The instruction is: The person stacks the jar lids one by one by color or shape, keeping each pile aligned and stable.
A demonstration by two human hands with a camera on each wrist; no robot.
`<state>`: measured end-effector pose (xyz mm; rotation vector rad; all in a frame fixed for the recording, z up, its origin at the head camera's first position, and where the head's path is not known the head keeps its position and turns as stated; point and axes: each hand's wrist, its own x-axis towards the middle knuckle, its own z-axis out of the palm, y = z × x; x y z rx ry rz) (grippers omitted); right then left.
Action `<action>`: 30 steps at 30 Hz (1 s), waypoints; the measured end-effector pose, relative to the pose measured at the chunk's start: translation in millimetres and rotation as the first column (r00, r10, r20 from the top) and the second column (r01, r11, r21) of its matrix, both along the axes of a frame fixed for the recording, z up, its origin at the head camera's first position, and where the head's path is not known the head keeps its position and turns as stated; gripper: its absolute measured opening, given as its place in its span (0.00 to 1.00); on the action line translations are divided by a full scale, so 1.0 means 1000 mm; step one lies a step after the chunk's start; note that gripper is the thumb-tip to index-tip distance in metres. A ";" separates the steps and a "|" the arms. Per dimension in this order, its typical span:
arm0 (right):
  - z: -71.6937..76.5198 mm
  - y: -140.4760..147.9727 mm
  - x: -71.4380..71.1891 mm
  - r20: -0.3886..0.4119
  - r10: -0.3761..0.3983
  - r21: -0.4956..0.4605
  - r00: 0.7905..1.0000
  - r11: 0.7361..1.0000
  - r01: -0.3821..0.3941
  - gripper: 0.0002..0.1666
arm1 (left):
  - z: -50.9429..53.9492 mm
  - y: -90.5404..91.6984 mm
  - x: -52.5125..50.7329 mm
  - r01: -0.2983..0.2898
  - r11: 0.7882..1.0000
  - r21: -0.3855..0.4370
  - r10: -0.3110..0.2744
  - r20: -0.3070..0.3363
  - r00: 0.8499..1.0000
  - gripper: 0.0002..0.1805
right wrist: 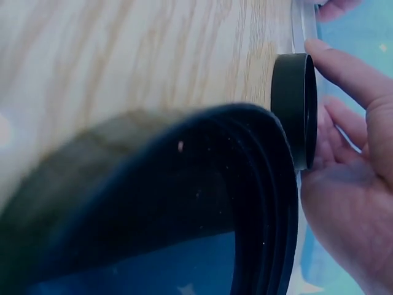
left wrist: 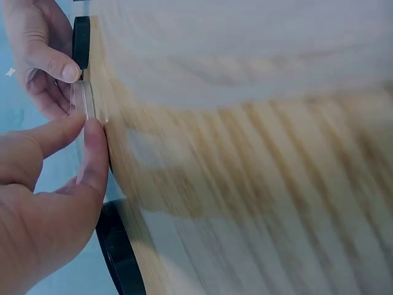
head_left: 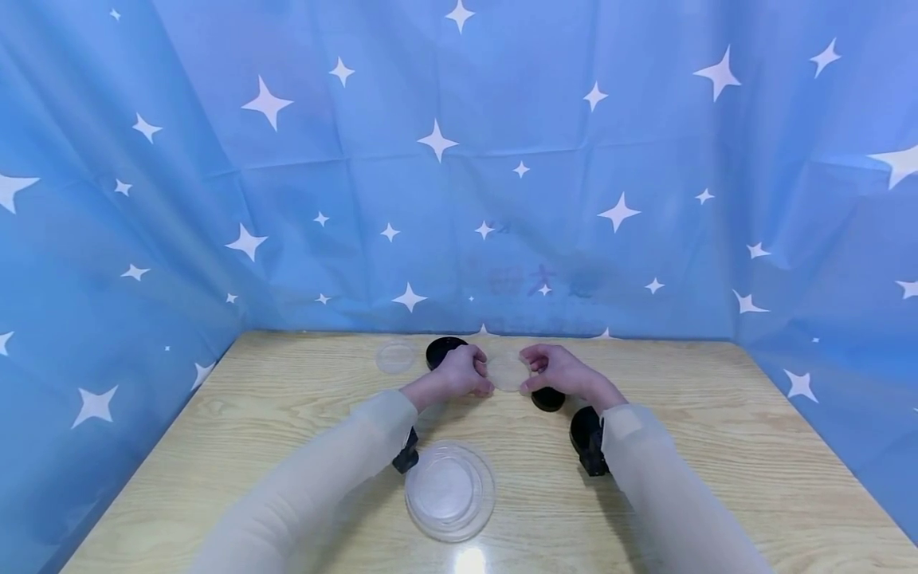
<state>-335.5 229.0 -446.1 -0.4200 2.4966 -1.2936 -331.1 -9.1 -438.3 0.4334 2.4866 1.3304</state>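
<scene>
Between the two hands, near the table's back, is a clear round disc (head_left: 508, 372), seen nearly edge-on in the left wrist view (left wrist: 84, 101). The left hand (head_left: 460, 372) pinches its left edge between thumb and fingers (left wrist: 93, 144). From the other side the right hand (head_left: 561, 371) holds the right edge with thumb and curved fingers. A small black round lid (head_left: 548, 399) lies just below the right hand; in the right wrist view this black lid (right wrist: 295, 110) stands beside the thumb. Behind the left hand lies another black lid (head_left: 443, 349).
Stacked clear round lids (head_left: 449, 491) lie on the wooden table (head_left: 323, 375) nearer the front. A thin clear disc (head_left: 395, 356) is at the back left. A larger black round piece (head_left: 584, 430) sits beside the right wrist. The starry blue cloth (head_left: 430, 199) hangs behind.
</scene>
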 end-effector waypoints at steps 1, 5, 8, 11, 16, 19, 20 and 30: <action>0.000 0.000 0.000 0.002 0.002 0.003 1.000 1.000 -0.002 0.41 | 0.000 0.001 0.000 -0.006 1.000 -0.031 0.005 -0.017 1.000 0.28; 0.000 0.002 0.001 0.015 0.009 0.009 1.000 1.000 -0.009 0.42 | 0.000 0.003 0.000 -0.018 0.997 -0.077 0.015 -0.042 0.999 0.27; 0.000 0.003 0.001 0.008 0.022 0.011 1.000 1.000 -0.022 0.42 | 0.001 0.004 0.000 -0.017 0.996 -0.092 0.011 -0.061 0.998 0.29; 0.001 0.003 0.002 -0.005 0.045 0.011 0.999 0.999 -0.044 0.42 | 0.001 0.004 0.000 -0.012 0.995 -0.097 0.005 -0.073 0.997 0.32; 0.003 0.002 0.004 -0.002 0.066 0.004 0.998 0.998 -0.066 0.41 | 0.001 0.002 0.000 -0.002 0.995 -0.100 -0.005 -0.072 0.997 0.34; 0.005 0.002 0.004 0.004 0.070 0.006 0.998 0.998 -0.070 0.41 | 0.000 0.001 -0.001 0.008 0.996 -0.092 -0.015 -0.071 0.997 0.34; 0.005 0.002 0.004 0.006 0.070 0.006 0.998 0.997 -0.070 0.41 | 0.000 0.001 -0.001 0.010 0.996 -0.089 -0.017 -0.071 0.997 0.34; 0.002 0.004 0.002 0.005 0.080 0.000 0.997 0.997 -0.080 0.43 | -0.002 -0.001 -0.003 0.001 0.998 -0.062 -0.005 -0.067 0.998 0.29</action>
